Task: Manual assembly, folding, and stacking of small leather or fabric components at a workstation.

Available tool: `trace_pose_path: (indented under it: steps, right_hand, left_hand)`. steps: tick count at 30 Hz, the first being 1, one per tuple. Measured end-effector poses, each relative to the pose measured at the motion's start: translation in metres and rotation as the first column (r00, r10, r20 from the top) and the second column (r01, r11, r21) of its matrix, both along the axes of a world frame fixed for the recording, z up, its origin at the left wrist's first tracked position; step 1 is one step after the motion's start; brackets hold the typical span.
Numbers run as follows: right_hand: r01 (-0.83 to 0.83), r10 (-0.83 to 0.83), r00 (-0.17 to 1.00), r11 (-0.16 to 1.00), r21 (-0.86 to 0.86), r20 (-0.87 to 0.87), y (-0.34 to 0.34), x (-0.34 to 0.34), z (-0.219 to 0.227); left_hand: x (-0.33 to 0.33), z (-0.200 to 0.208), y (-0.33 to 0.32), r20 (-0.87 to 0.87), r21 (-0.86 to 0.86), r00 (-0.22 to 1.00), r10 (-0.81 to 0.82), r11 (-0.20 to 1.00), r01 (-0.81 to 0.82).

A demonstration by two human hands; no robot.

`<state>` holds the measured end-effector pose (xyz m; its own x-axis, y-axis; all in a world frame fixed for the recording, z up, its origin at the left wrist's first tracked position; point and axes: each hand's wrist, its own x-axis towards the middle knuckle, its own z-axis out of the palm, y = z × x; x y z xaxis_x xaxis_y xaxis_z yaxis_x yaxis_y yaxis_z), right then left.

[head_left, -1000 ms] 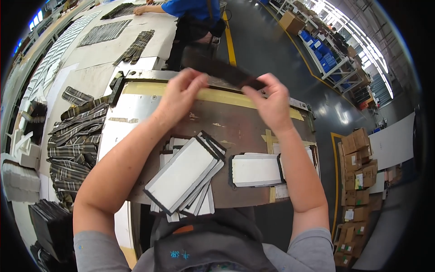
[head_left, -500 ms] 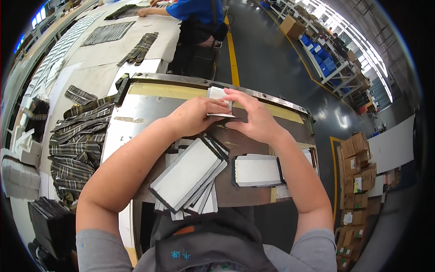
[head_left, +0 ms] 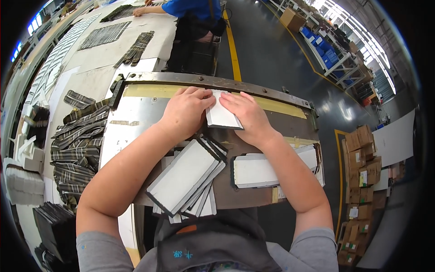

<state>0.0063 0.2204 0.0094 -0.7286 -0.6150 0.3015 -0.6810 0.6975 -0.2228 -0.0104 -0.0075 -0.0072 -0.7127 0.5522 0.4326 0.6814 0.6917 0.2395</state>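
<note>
A white rectangular panel with dark edging (head_left: 223, 116) lies between my hands near the far side of the metal work table. My left hand (head_left: 186, 111) closes over its left edge, fingertips bent onto the white face. On its right edge is my right hand (head_left: 248, 115), fingers laid together across the top; the thumb is mostly hidden. Nearer me on the left, a slanted, uneven stack of similar white panels (head_left: 183, 177) rests on the table. To the right, another pile of white panels (head_left: 256, 171) sits partly under my right forearm.
A raised metal bar (head_left: 253, 87) runs along the table's far edge. On the left are heaped plaid fabric strips (head_left: 79, 145) and a dark stack (head_left: 54, 226). Beyond, a person in blue (head_left: 192, 8) works at a long table. Cardboard boxes (head_left: 360, 181) stand at right.
The panel was tilted up between my hands, its edge toward me; now its white face shows, lying flatter. My hands have drawn level on either side of it.
</note>
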Motion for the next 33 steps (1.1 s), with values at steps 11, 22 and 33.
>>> trace_pose_path:
  steps: [11, 22, 33]
  right_hand:
    - [0.034, -0.035, 0.997, 0.999, -0.009, -0.072, -0.007, -0.004, 0.0]
    - [0.027, -0.034, 0.997, 0.994, -0.104, -0.066, -0.003, -0.003, -0.008]
    - [0.1, -0.101, 0.995, 0.995, 0.027, 0.021, 0.001, -0.001, 0.029]
  left_hand:
    - [0.001, 0.002, 0.001, -0.023, -0.017, 0.999, 0.034, 0.999, -0.034]
    - [-0.004, 0.002, -0.003, -0.015, 0.025, 0.997, -0.071, 0.997, 0.071]
    - [-0.009, 0.011, -0.01, 0.146, 0.191, 0.936, -0.322, 0.937, 0.292]
